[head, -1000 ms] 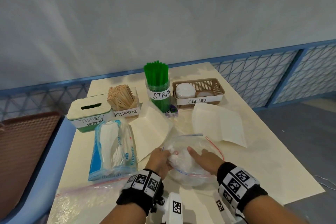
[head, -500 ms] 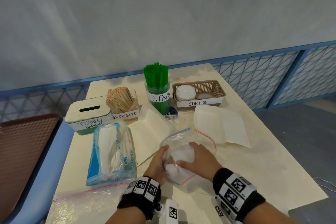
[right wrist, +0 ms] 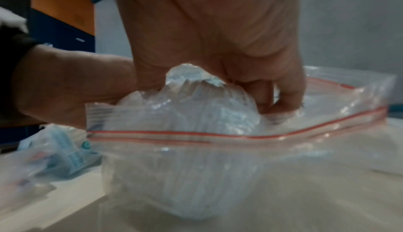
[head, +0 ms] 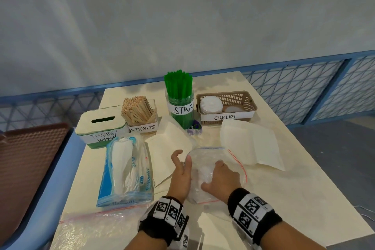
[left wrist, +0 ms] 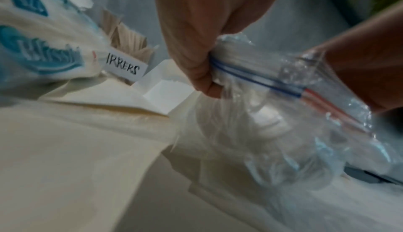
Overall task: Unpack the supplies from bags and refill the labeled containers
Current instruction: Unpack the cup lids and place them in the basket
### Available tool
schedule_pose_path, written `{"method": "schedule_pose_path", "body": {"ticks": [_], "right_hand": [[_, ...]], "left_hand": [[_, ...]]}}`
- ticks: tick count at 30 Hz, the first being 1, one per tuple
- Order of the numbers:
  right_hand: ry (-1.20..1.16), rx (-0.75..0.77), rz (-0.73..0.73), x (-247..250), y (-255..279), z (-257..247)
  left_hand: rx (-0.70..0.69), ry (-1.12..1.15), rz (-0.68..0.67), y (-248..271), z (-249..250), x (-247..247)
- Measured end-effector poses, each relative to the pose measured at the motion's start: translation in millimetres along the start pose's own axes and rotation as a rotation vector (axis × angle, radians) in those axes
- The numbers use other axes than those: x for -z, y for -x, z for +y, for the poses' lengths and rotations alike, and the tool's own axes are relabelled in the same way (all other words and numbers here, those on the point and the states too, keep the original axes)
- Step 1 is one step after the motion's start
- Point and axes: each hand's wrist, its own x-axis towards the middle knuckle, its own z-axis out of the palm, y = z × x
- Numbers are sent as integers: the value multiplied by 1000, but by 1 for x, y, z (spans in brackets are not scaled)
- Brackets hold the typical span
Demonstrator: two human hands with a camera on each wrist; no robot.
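Note:
A clear zip bag with a red and blue seal lies open on the table in front of me. My left hand pinches its left rim, and the left wrist view shows the left hand closed on the zip bag at the seal strip. My right hand reaches inside. In the right wrist view my right hand curls round a bundle of white lids wrapped in thin film. The brown CUP LIDS basket stands at the back right, with a few lids in it.
Along the back stand the tissue box, stirrers holder and jar of green straws. A blue tissue pack lies at left. Flat paper bags lie around, and an empty zip bag near the front edge.
My right hand has gone deeper into the zip bag and closed on the lid bundle. My left hand has shifted to the bag's left rim.

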Motion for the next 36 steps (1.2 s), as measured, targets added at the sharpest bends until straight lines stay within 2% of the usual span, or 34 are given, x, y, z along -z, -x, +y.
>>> {"method": "schedule_pose_path", "body": {"ticks": [3, 6, 9, 13, 16, 20, 28, 32, 34, 36], "right_hand": [[-186, 9, -54, 2, -6, 8], [-169, 50, -69, 1, -9, 11], [-221, 60, -42, 8, -13, 19], [-282, 107, -18, 17, -19, 31], [-191, 167, 6, 8, -18, 32], [-160, 238, 76, -7, -17, 30], [-425, 266, 108, 22, -29, 43], [-864, 195, 76, 38, -40, 57], [-1000, 191, 57, 43, -45, 61], [-1085, 197, 38, 48, -48, 61]], "left_hand": [[-173, -129, -47, -8, 1, 1], [-259, -379, -90, -12, 3, 0], [-213, -469, -63, -21, -2, 0], [-148, -475, -52, -33, -3, 0], [-98, -485, -85, -34, -2, -9], [-125, -521, -66, -35, -10, -14], [-156, -527, 24, -32, -11, -8], [-103, -588, -28, -30, -14, -8], [-135, -690, -55, -29, -15, -7], [-118, -696, -78, -27, -10, -7]]}}
